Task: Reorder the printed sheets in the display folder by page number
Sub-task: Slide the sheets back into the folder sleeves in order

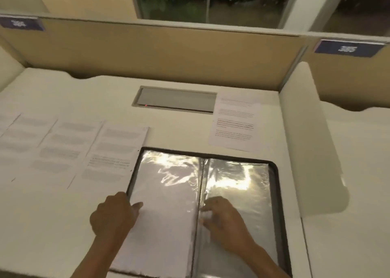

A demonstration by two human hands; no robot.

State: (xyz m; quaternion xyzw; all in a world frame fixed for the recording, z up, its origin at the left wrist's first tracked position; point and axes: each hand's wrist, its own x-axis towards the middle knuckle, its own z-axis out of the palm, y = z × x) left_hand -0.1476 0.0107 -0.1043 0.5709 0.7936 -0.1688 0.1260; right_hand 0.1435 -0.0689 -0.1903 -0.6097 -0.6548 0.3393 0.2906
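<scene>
Clear plastic sleeves (168, 193) are seen glaring in the open display folder (232, 182), which is laid at the near edge of the white desk (52, 225). Its left edge is gripped by the left hand (114, 214), the thumb laid on the left sleeve. Bent fingers of the right hand (223, 218) are set at the spine; through the blur a grip cannot be told. Overlapping printed sheets (69, 151) are spread to the left, and a single sheet (234, 121) is laid beyond on the right.

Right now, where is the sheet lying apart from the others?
In the head view, the sheet lies on the right of the desk, right of the grey flap and behind the open folder.
</scene>
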